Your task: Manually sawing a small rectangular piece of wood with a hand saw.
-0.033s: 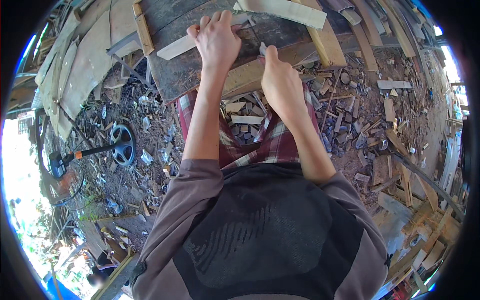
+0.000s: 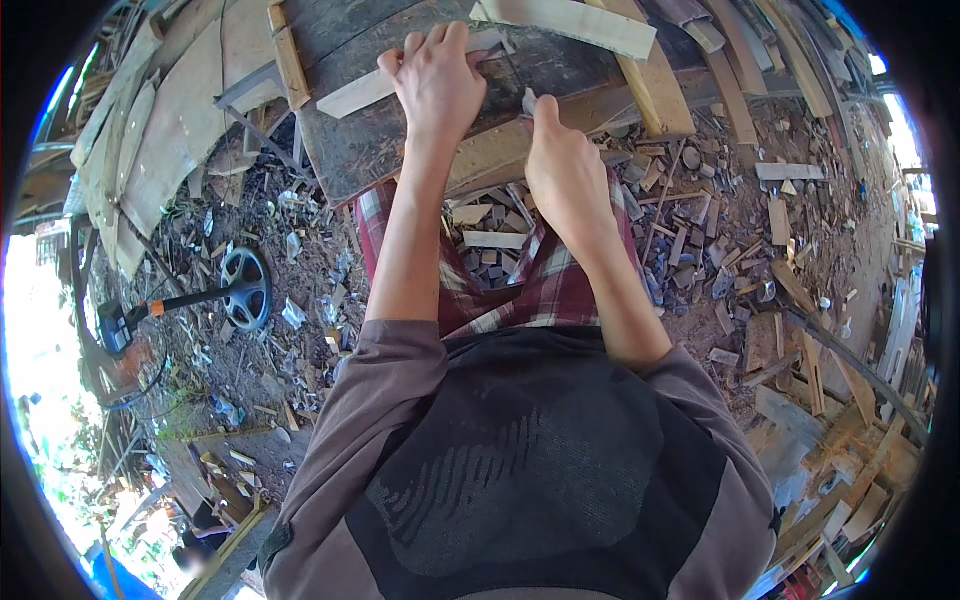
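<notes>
A pale wood strip (image 2: 357,95) lies aslant on the dark, worn bench (image 2: 350,150). My left hand (image 2: 440,85) presses down over the strip, fingers bent around its far side. My right hand (image 2: 568,165) is closed on the grip of a thin-bladed tool (image 2: 530,100) that looks like a saw. Its narrow, dark blade runs away from me past the strip's right end; the far end of the tool is hard to make out. Most of the grip is hidden by my right fingers.
A wider pale board (image 2: 580,27) lies across the bench's far right, over a yellowish beam (image 2: 655,95). Wood offcuts (image 2: 690,215) litter the ground. To the left stands a black spoked wheel (image 2: 246,290) on a rod. Part of another person (image 2: 205,530) shows at lower left.
</notes>
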